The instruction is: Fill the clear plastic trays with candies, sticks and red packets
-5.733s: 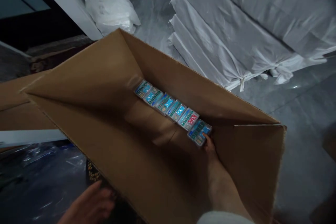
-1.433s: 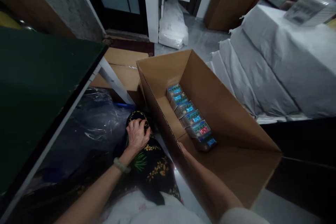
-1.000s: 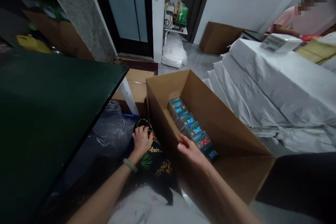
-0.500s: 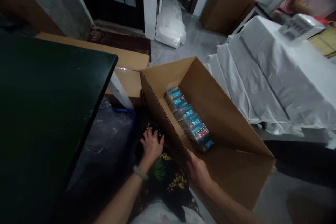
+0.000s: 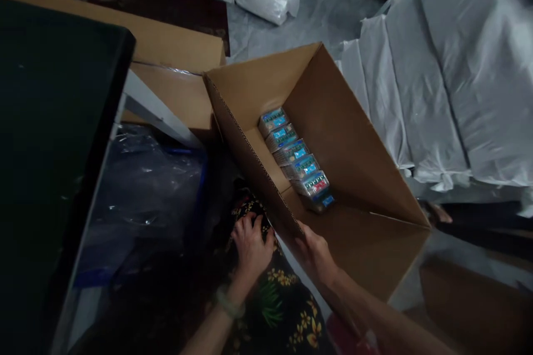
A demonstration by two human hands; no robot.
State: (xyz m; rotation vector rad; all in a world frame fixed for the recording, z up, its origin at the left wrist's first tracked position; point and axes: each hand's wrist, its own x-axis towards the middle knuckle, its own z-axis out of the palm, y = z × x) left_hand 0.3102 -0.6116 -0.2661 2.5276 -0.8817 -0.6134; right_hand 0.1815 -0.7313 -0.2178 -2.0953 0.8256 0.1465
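A tall open cardboard box [image 5: 358, 138] stands tilted in front of me. My right hand [image 5: 316, 252] grips its near top edge, fingers outside and partly hidden by the wall. Down inside, along the left part of the bottom, runs a row of several small clear-wrapped packs [image 5: 295, 158] with blue labels, one of them red. My left hand [image 5: 254, 241] rests with fingers spread on black floral cloth [image 5: 287, 310] over my leg, just left of the box, and holds nothing.
At left is a dark green tabletop [image 5: 50, 122] with a white leg [image 5: 158, 108]. Clear plastic bags [image 5: 141, 188] lie below it. Closed cartons [image 5: 175, 86] sit behind. White wrapped bundles [image 5: 441, 77] are stacked at right, near a person's foot [image 5: 441, 213].
My view has tipped downward, so the surroundings sit higher in the picture. My left hand has shifted slightly right along the floral cloth. The right hand keeps its hold on the box edge.
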